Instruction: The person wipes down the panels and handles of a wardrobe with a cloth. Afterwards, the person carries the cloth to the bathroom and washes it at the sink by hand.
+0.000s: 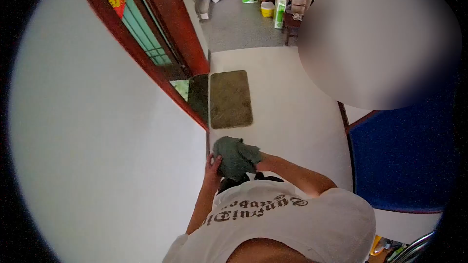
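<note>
A crumpled grey-green cloth (236,158) is bunched up in front of my white shirt, low in the middle of the head view. My left hand (213,168) grips its left side, with fingers bent against the fabric. At the cloth's right edge is my right hand (263,161), mostly covered by the fabric, so its fingers do not show.
A brown mat (231,99) lies on the pale floor beyond the cloth, beside an open red-framed doorway (195,51). White wall fills the left. A blue surface (399,160) stands at the right. Boxes, a plant and a yellow pot (267,9) are at the back.
</note>
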{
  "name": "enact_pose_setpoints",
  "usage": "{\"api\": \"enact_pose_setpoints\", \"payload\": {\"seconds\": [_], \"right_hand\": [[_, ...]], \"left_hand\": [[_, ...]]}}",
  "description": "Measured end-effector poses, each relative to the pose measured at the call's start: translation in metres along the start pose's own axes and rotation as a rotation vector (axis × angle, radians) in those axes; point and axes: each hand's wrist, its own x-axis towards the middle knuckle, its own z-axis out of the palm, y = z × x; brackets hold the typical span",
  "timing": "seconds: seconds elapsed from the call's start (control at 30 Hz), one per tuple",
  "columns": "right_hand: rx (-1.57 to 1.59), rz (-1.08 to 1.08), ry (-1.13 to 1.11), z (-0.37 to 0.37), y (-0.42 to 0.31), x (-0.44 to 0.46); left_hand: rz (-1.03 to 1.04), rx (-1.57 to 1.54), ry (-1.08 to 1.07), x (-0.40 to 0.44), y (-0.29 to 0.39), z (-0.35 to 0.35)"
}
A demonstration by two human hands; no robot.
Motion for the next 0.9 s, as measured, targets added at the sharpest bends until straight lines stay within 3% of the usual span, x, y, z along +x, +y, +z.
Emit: {"api": "enact_pose_setpoints", "payload": {"seconds": [0.07,0.2,0.23,0.27,0.37,0.47,0.6,0.67,0.73,0.8,0.87,0.9], "right_hand": [[-0.039,-0.014,0.009,-0.005,-0.020,0.065],[-0.055,-0.047,0.056,-0.034,-0.025,0.133],[-0.053,-0.050,0.080,-0.042,-0.027,0.145],[-0.045,-0.055,0.100,-0.053,-0.036,0.164],[-0.029,-0.081,0.136,-0.053,-0.079,0.200],[-0.021,-0.089,0.164,-0.101,-0.139,0.243],[0.005,-0.051,0.180,-0.127,-0.194,0.296],[0.051,-0.012,0.163,-0.135,-0.204,0.318],[0.105,0.039,0.134,-0.149,-0.219,0.337],[0.142,0.107,0.100,-0.167,-0.234,0.368],[0.153,0.175,0.052,-0.187,-0.251,0.407],[0.151,0.206,0.025,-0.199,-0.266,0.433]], "left_hand": [[0.225,0.322,0.160,0.079,0.015,-0.033],[0.768,0.840,0.353,0.111,0.068,0.000],[0.770,0.995,0.380,0.123,0.083,0.003],[0.758,0.989,0.361,0.159,0.091,-0.001],[0.385,0.787,0.053,0.201,0.145,0.001],[0.056,0.393,0.045,0.301,0.169,0.039],[0.006,0.401,0.004,0.353,0.226,0.069],[-0.191,0.262,-0.152,0.370,0.247,0.059],[0.157,0.506,-0.433,0.417,0.233,0.009],[-0.280,-0.025,-0.099,0.447,0.258,0.024],[-0.230,-0.174,-0.106,0.447,0.294,0.029],[-0.159,-0.051,-0.078,0.460,0.318,0.038]]}}
